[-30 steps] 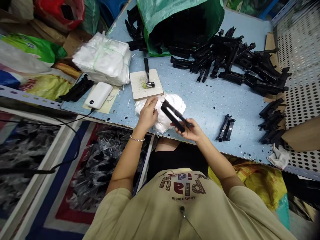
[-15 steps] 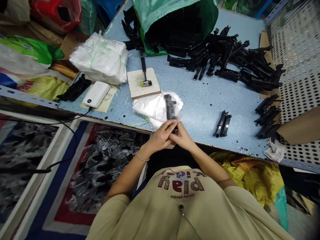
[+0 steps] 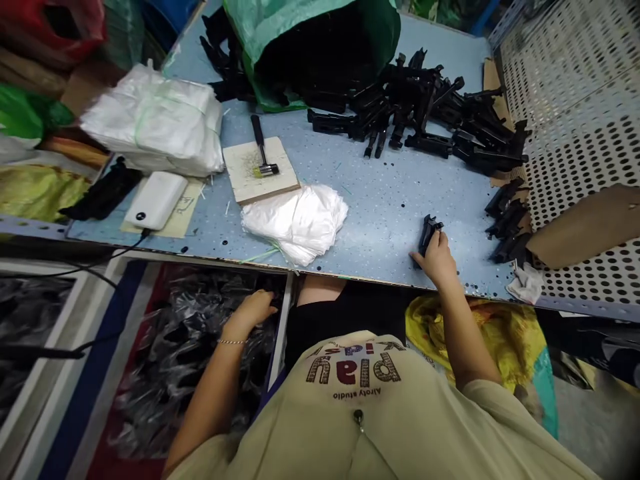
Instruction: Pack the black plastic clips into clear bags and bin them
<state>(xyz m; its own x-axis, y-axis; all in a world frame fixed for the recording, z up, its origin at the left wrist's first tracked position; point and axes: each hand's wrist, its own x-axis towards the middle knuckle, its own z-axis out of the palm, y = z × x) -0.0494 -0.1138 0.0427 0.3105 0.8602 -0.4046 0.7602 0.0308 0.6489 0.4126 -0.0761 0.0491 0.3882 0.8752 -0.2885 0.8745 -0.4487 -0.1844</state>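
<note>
My right hand (image 3: pixel 436 257) closes its thumb and fingers around a black plastic part (image 3: pixel 429 233) near the front edge of the table. Much of that part is covered by my fingers. My left hand (image 3: pixel 253 309), with a beaded bracelet at the wrist, is down over the bin of plastic-wrapped black parts (image 3: pixel 187 360). Its fingers curl downward at the bin's right side, and what they hold is hidden. Between the hands, on the table, lies a fanned stack of thin white plastic bags (image 3: pixel 300 223).
A small mallet (image 3: pixel 263 150) rests on a wooden board (image 3: pixel 240 180). Loose black parts (image 3: pixel 430 107) spread from a green sack (image 3: pixel 313 40). A tied bag bundle (image 3: pixel 155 120), white power bank (image 3: pixel 156 200) and cable are at left; a perforated metal panel (image 3: pixel 590 133) stands at right.
My hands have separated. The left went down-left to the bin, and the right went right onto the black part on the table. The bagged part held above the white bags is gone from there.
</note>
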